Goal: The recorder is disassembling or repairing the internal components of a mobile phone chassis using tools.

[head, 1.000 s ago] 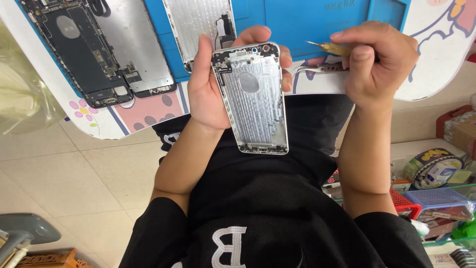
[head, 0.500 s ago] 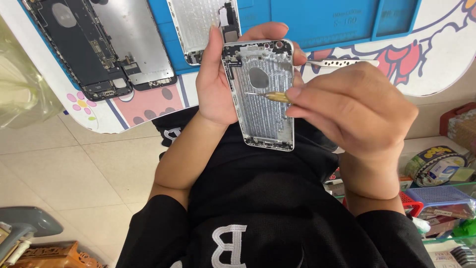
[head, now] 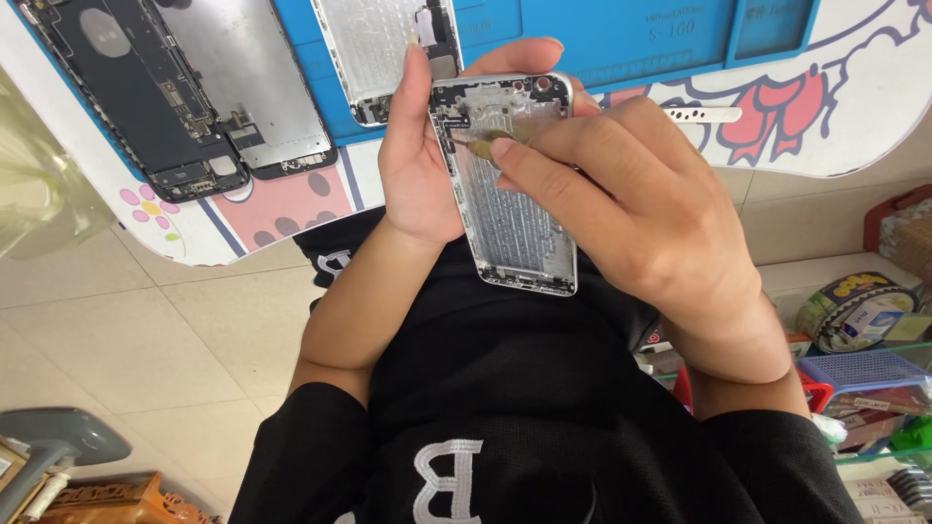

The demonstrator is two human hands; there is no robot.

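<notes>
Left hand (head: 419,184) is closed around a silver phone housing (head: 510,194), fingers wrapped behind its far edge, holding it face-up above the lap, near the counter (head: 854,107) edge. Right hand (head: 631,213) is pinched shut on a small brass-coloured tool (head: 476,144), whose tip touches the upper interior of the housing (exact contact point too small to tell). Beyond both hands, a blue work mat (head: 602,39) lies on the counter. On it, past the left hand, rest 2 opened phone assemblies (head: 184,92); a 3rd silver panel (head: 374,49) lies just behind the left fingertips. Metal tweezers (head: 704,114) lie beyond the right hand.
</notes>
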